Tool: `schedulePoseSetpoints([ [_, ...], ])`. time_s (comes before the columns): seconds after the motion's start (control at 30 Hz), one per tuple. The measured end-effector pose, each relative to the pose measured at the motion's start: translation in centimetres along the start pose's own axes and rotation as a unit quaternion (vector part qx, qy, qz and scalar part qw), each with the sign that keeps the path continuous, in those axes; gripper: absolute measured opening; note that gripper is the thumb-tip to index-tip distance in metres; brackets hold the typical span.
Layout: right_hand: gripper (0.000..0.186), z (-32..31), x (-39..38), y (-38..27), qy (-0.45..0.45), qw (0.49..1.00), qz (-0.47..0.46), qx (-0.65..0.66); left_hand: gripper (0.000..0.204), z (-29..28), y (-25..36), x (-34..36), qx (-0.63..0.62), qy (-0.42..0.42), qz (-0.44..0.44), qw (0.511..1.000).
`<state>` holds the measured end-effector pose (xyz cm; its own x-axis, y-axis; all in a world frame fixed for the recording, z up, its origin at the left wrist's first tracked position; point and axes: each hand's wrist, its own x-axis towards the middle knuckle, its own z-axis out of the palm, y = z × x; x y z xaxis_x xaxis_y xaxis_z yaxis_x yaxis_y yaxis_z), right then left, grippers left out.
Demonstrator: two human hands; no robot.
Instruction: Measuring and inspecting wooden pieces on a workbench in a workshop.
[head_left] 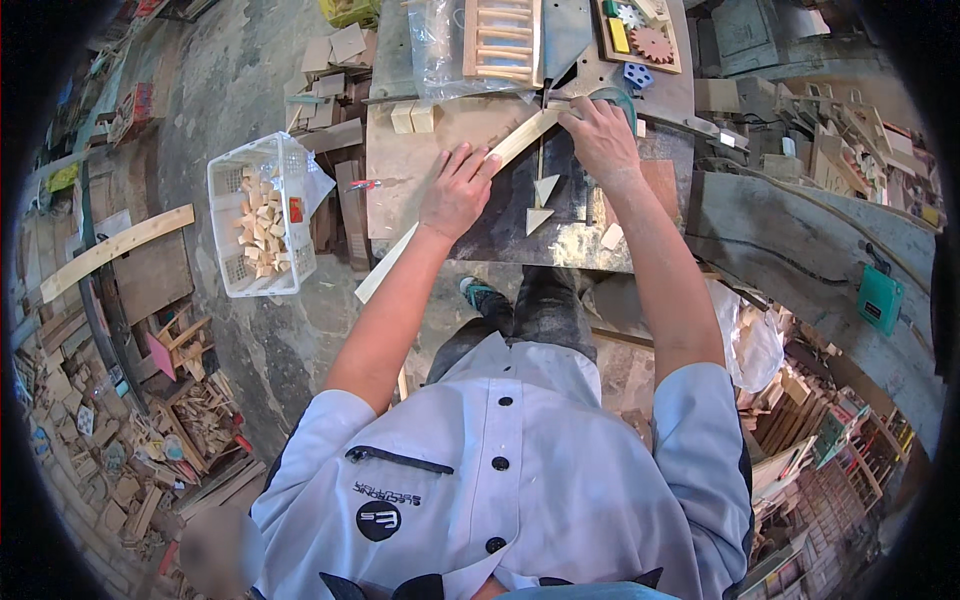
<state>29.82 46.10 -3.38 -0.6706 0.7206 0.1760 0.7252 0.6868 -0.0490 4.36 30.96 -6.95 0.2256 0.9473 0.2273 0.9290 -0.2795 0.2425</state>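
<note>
A long pale wooden strip lies slantwise across the saw table, its near end sticking out past the table's front left edge. My left hand grips the strip around its middle, with the fingers laid over it. At the far end my right hand holds the strip with bent fingers, close to a thin upright saw blade; the fingertips are partly hidden. Two triangular wood offcuts, a farther one and a nearer one, rest beside the slot. Two small wooden blocks sit left of the strip.
A white plastic crate of cut wood pieces stands on the floor at left. Beyond the blade lie a slatted wooden frame and a tray of coloured gears. A green box with a cable is at right. Scrap wood surrounds the table.
</note>
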Motion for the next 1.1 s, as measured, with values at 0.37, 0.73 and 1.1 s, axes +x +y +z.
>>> schedulePoseSetpoints([
  [0.37, 0.019, 1.0, 2.7, 1.7, 0.005, 1.0, 0.009, -0.014, 0.052, 0.9, -1.6, 2.9, -0.014, 0.017, -0.001, 1.0],
  [0.73, 0.018, 0.7, 0.8, 0.1, 0.027, 1.0, 0.01, 0.008, 0.053, 1.1, -0.8, 0.6, -0.018, 0.005, -0.01, 1.0],
  [1.1, 0.03, -2.1, -4.4, -5.0, 0.015, 1.0, 0.021, 0.014, 0.047, -0.8, 2.0, -4.0, -0.048, -0.01, -0.034, 0.998],
])
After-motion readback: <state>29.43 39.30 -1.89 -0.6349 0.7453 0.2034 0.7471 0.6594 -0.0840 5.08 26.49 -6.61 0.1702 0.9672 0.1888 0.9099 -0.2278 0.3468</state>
